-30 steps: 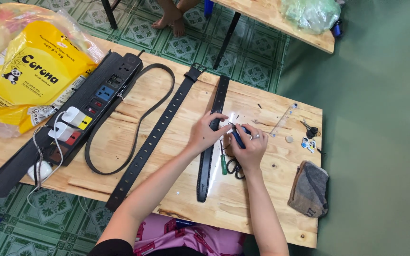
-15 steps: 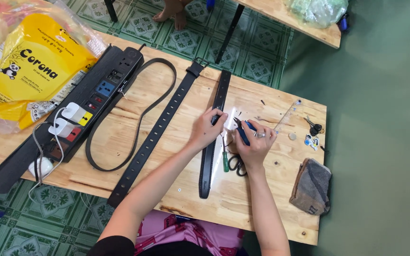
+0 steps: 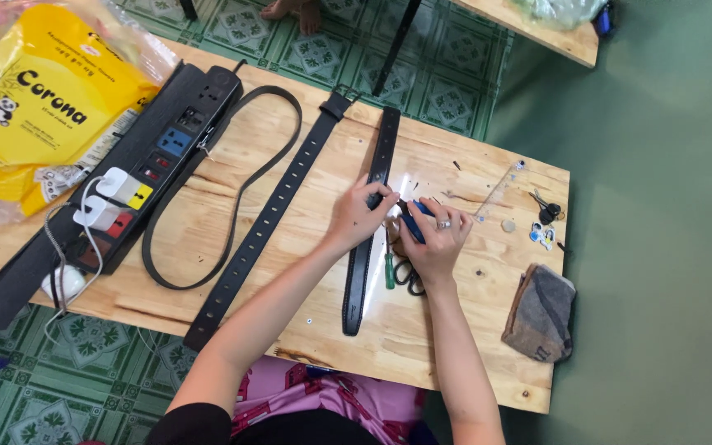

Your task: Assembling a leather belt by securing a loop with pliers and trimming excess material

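Note:
A short black leather belt strap (image 3: 363, 272) lies lengthwise on the wooden table (image 3: 306, 206). My left hand (image 3: 360, 216) presses on the strap near its middle, fingers closed on its edge. My right hand (image 3: 437, 239), with a ring on it, grips a blue-handled tool (image 3: 413, 221) whose tip meets the strap by my left fingers. A green-handled screwdriver (image 3: 389, 268) and black scissors (image 3: 409, 276) lie just under my right hand. A longer black belt with a row of holes (image 3: 269, 218) lies to the left of the strap.
A black power strip (image 3: 125, 177) with plugged chargers and a looped thin strap (image 3: 232, 198) sit at the left. A yellow plastic bag (image 3: 35, 107) covers the far left corner. A clear ruler (image 3: 496, 194), small scissors (image 3: 547, 208), and a folded grey cloth (image 3: 541, 313) sit near the right edge.
My hands stay on the strap with only small shifts of the tool. The view has drifted a little, so the table sits slightly lower and further right in frame.

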